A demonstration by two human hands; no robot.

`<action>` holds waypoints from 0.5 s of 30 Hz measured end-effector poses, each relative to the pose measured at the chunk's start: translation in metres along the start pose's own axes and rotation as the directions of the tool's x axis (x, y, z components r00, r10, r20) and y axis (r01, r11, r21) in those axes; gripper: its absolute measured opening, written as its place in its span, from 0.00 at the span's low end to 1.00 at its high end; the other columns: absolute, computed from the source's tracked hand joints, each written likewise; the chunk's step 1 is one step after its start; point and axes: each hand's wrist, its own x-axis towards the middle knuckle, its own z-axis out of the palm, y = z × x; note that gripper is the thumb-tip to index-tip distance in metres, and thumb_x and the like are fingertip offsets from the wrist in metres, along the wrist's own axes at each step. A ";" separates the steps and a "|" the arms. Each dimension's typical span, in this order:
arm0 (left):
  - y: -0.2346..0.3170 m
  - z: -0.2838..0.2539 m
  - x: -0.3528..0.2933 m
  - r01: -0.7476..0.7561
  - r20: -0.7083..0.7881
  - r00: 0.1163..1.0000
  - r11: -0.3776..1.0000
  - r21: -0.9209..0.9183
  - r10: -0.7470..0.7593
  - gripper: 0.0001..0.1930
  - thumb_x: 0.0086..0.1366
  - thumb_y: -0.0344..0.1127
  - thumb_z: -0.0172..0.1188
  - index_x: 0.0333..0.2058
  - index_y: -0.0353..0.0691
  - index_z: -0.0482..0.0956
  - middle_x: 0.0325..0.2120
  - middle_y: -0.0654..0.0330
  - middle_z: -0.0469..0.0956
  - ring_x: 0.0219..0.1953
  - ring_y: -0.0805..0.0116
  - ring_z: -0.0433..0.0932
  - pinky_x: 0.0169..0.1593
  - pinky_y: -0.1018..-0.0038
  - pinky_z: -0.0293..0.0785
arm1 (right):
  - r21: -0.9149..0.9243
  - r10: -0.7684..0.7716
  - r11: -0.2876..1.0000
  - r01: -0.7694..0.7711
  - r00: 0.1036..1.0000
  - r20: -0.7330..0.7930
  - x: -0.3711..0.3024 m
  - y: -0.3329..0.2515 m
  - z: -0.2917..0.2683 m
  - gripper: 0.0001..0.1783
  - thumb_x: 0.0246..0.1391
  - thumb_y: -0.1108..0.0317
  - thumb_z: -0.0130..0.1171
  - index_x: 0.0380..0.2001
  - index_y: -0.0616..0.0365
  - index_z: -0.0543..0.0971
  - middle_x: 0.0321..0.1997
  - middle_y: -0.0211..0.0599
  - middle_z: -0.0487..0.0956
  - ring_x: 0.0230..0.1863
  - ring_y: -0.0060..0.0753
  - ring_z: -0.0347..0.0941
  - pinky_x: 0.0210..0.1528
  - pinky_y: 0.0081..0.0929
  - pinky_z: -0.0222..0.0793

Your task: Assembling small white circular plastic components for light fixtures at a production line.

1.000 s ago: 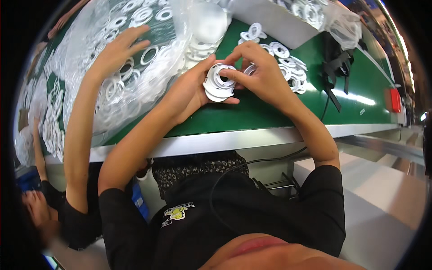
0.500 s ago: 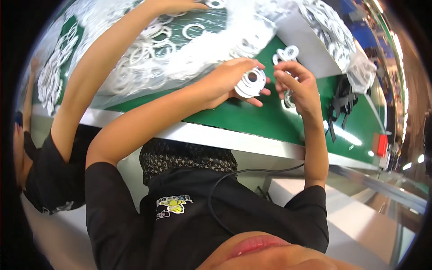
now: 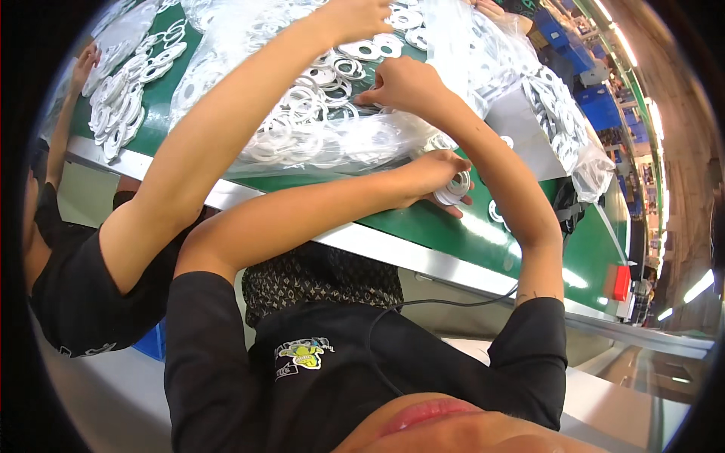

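My left hand (image 3: 440,177) is closed around a small stack of flat white rings (image 3: 454,187), held low over the green table near its front edge. My right arm crosses above it, and my right hand (image 3: 408,84) is at the loose pile of white rings (image 3: 321,94) on clear plastic. The right fingers are bent, with their tips down among the rings; what they pinch, if anything, is hidden. A few white rings (image 3: 495,211) lie on the table to the right of my left hand.
A co-worker's hand (image 3: 355,19) reaches over the same pile from the left. Farther left lies another heap of rings (image 3: 121,106). At the right stand a white box (image 3: 529,128) holding rings, a black strap bundle (image 3: 568,208) and a red block (image 3: 621,283).
My right hand has gone from beside the left hand, up and left to the ring pile. My left hand still grips its stack, slightly lower and farther right in view.
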 end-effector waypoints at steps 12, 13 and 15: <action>0.002 -0.002 -0.001 -0.403 -0.208 0.907 0.897 -0.182 0.365 0.20 0.69 0.46 0.41 0.48 0.36 0.66 0.39 0.54 0.74 0.38 0.63 0.79 0.33 0.67 0.81 | 0.991 0.161 0.073 -0.113 0.982 0.100 -0.105 0.068 -0.030 0.11 0.52 0.69 0.56 0.38 0.61 0.73 0.33 0.38 0.79 0.14 0.13 0.57 0.14 0.11 0.48; 0.004 -0.002 -0.006 -0.401 -0.222 0.906 0.899 -0.176 0.361 0.19 0.70 0.45 0.39 0.49 0.36 0.66 0.40 0.54 0.74 0.40 0.64 0.78 0.37 0.67 0.81 | 0.993 0.145 0.021 -0.119 0.983 0.115 -0.122 0.074 -0.026 0.10 0.53 0.69 0.56 0.39 0.60 0.73 0.35 0.41 0.80 0.12 0.12 0.57 0.14 0.11 0.49; 0.008 0.001 -0.009 -0.421 -0.257 0.896 0.876 -0.236 0.362 0.18 0.70 0.44 0.38 0.49 0.36 0.66 0.42 0.54 0.74 0.42 0.64 0.77 0.42 0.65 0.79 | 0.992 0.166 -0.068 -0.108 0.979 0.118 -0.148 0.082 -0.011 0.07 0.56 0.70 0.54 0.37 0.60 0.74 0.34 0.41 0.80 0.12 0.12 0.57 0.13 0.10 0.48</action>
